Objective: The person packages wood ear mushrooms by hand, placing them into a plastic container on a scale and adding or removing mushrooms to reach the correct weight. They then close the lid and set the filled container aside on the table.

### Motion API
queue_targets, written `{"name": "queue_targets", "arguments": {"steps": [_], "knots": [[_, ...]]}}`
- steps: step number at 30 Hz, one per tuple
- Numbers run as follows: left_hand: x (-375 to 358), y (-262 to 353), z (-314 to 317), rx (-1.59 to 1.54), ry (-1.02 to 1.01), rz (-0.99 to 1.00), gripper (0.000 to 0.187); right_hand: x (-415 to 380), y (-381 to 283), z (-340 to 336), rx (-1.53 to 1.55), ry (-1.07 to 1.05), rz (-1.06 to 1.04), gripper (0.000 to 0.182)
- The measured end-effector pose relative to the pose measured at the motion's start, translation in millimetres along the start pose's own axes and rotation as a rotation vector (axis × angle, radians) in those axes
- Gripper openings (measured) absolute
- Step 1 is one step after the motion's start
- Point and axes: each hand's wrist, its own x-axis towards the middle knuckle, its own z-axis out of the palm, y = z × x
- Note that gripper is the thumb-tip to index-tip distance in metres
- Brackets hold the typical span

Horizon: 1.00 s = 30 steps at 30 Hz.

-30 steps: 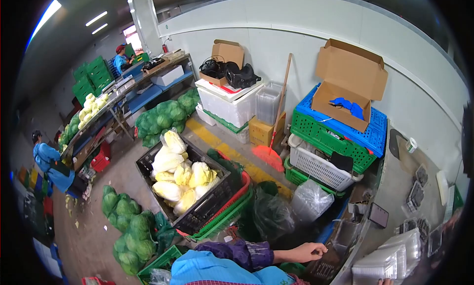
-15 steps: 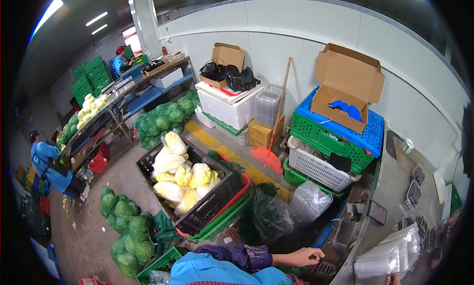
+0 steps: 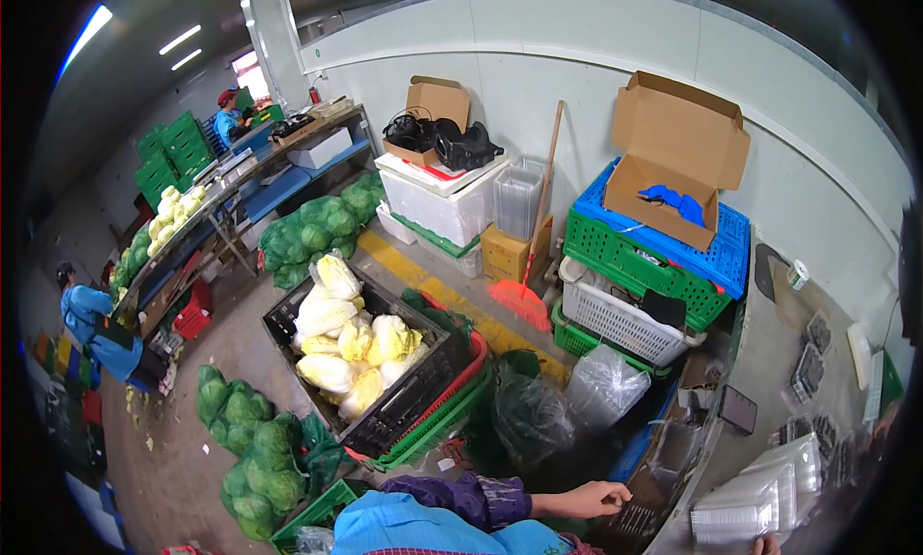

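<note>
My left hand (image 3: 598,499), at the end of a purple sleeve (image 3: 471,497), is held over the near edge of the grey worktable, beside a dark slotted surface (image 3: 635,518). Its fingers are curled in and no object shows in them. At the bottom edge, only the fingers of my right hand (image 3: 766,544) show, bent at the near end of a stack of clear plastic containers (image 3: 745,514); the rest of that hand is out of frame. A dark-screened phone-like device (image 3: 738,409) lies on the table above the stack.
A black crate of napa cabbages (image 3: 351,348) stands on green and red crates. Netted green cabbages (image 3: 260,478) lie on the floor. Stacked crates (image 3: 635,266) carry an open cardboard box (image 3: 663,209). A broom (image 3: 524,300) leans against the wall. Two people in blue work farther off.
The view shifts slightly. Both hands stay almost where they were, the right one still at the plastic containers. The distant person at the left has shifted a little.
</note>
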Motion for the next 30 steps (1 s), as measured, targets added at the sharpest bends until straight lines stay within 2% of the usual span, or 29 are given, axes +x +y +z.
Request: {"name": "queue_targets", "arguments": {"steps": [7, 12, 21, 28, 30], "knots": [[0.4, -2.7, -2.9, 0.019, 0.023, 0.016, 0.031, 2.4, -4.5, -9.3, 0.09, -0.099, -0.011, 0.022], [2.0, -7.5, -2.7, 0.007, 0.026, -0.009, 0.031, 6.1, -8.6, -14.2, 0.292, -0.175, 0.13, 0.016], [4.2, -11.8, -1.7, 0.014, 0.018, -0.02, 0.029, 12.0, -0.6, -14.6, 0.202, -0.191, 0.27, 0.025], [7.3, -11.9, -4.2, 0.062, -0.03, -0.071, 0.031, 16.4, 5.7, -8.3, 0.152, -0.213, 0.26, 0.026], [9.6, -17.3, -3.6, 0.072, -0.033, -0.062, 0.032, 17.8, 16.5, -4.6, 0.122, -0.225, 0.187, 0.028]]}}
